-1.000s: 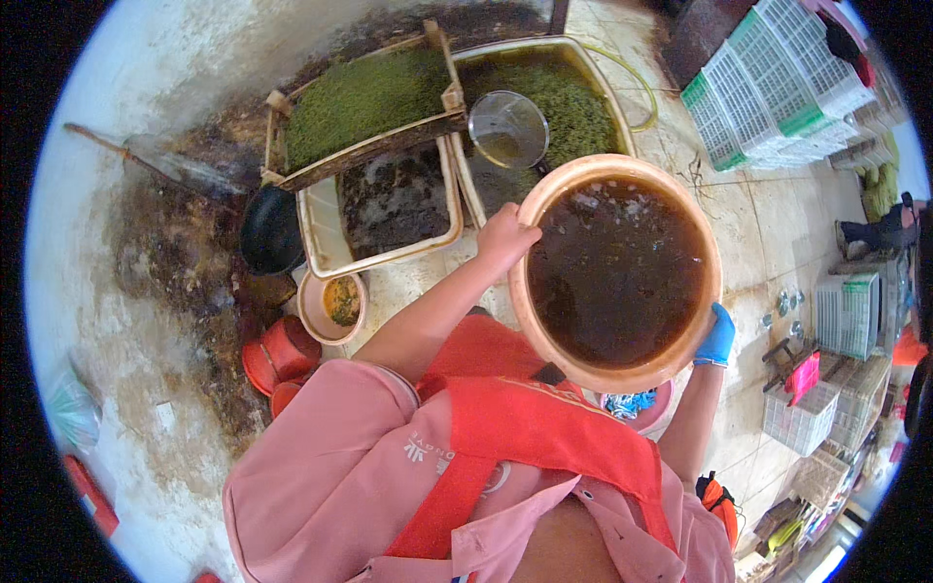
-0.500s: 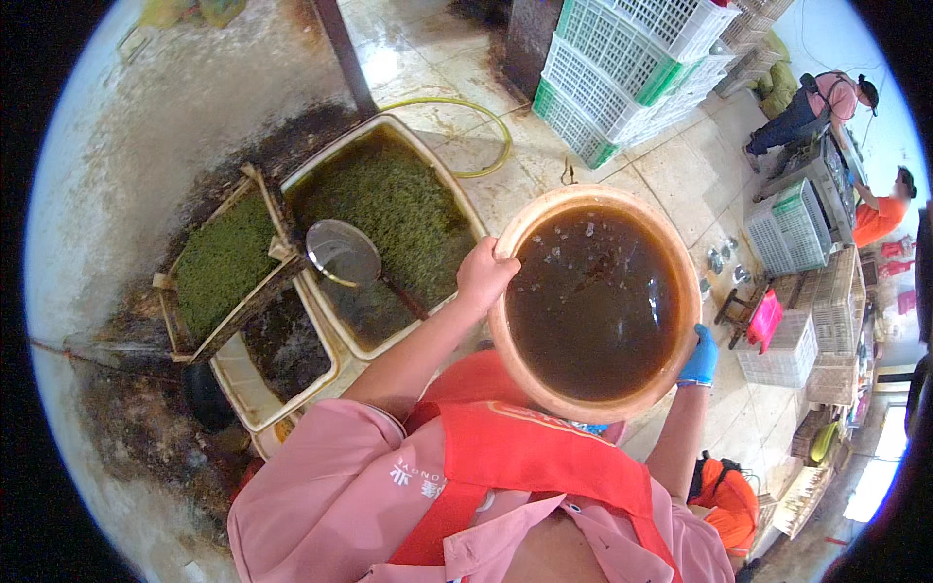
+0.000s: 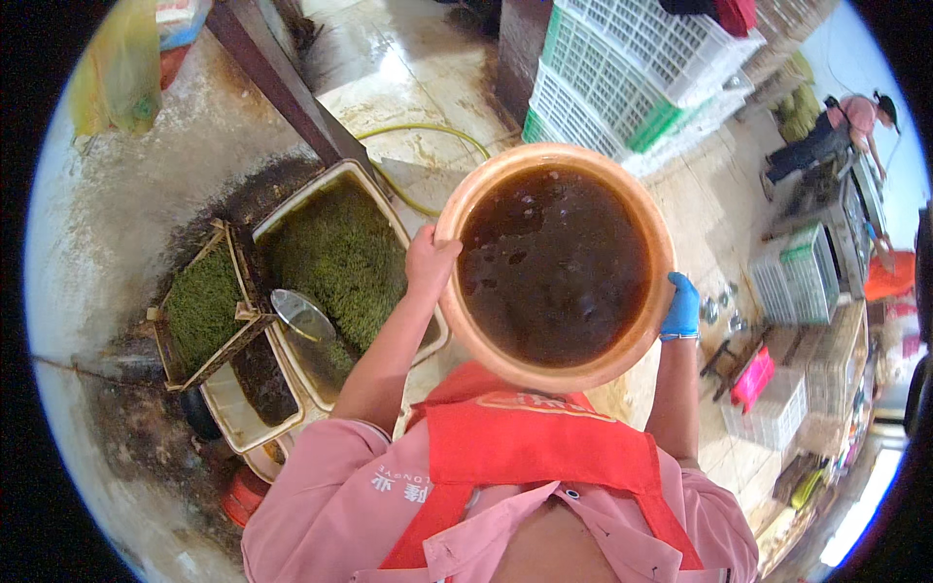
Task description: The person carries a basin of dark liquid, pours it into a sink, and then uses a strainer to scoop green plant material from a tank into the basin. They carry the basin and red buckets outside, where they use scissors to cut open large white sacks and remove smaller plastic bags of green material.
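Both my hands grip a round tan basin [image 3: 653,220] by opposite sides of its rim. Dark brown liquid [image 3: 554,277] fills much of it, with small glints and bits on the surface. My bare left hand [image 3: 431,264] has its fingers closed on the left rim. On the right rim, my right hand [image 3: 682,307], in a blue glove, is closed too; its fingertips are partly hidden. Left of the basin stands a pale tub [image 3: 391,216] of wet green plant-like matter. A round-headed metal scoop or strainer [image 3: 303,315] lies in it, its handle hidden by my left forearm.
Beside the tub, a wooden-framed tray [image 3: 239,255] holds fine green matter above a smaller white tub [image 3: 233,413]. A yellow hose [image 3: 418,126] curves across the tiled floor. White crates [image 3: 603,73] are stacked ahead. At right are more crates [image 3: 797,267] and a co-worker [image 3: 847,126].
The basin has moved left and slightly farther out, both hands still on its rim. The liquid's surface pattern has shifted. My left forearm now covers the scoop's handle.
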Available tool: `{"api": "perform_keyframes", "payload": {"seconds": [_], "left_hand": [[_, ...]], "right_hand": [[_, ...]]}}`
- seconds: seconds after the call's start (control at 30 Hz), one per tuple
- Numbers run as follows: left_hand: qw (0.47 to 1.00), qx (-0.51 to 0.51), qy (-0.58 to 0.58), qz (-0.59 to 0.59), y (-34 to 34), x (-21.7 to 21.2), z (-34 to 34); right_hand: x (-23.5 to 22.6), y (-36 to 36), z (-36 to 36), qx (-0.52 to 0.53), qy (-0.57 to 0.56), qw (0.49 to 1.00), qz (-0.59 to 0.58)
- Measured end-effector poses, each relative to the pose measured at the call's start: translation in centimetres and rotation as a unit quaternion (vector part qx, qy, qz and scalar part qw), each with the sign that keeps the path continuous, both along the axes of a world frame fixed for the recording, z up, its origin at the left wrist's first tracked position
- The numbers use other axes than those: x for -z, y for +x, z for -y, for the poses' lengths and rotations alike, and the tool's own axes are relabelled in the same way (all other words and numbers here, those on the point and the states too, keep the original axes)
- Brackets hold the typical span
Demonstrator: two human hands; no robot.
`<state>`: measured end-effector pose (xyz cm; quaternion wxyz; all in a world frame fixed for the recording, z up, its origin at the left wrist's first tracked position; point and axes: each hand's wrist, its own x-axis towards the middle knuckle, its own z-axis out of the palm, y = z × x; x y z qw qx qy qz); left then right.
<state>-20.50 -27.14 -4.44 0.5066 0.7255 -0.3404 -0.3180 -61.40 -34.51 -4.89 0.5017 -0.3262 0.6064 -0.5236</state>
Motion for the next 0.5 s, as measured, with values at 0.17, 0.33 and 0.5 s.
{"api": "perform_keyframes", "payload": {"seconds": [0.17,0.33,0.5], "left_hand": [[0.996,-0.088,0.023,0.008,1.0,-0.7,4.8],[0.981,-0.189,0.023,0.047,4.7,-1.7,10.3],[0.971,-0.228,0.050,0.047,11.0,-1.7,16.8]], "right_hand": [[-2.5,4.7,12.0,-0.123,0.021,0.991,0.045],[-3.7,13.1,23.0,-0.175,0.041,0.979,0.091],[1.6,19.3,35.2,-0.249,0.053,0.961,0.105]]}}
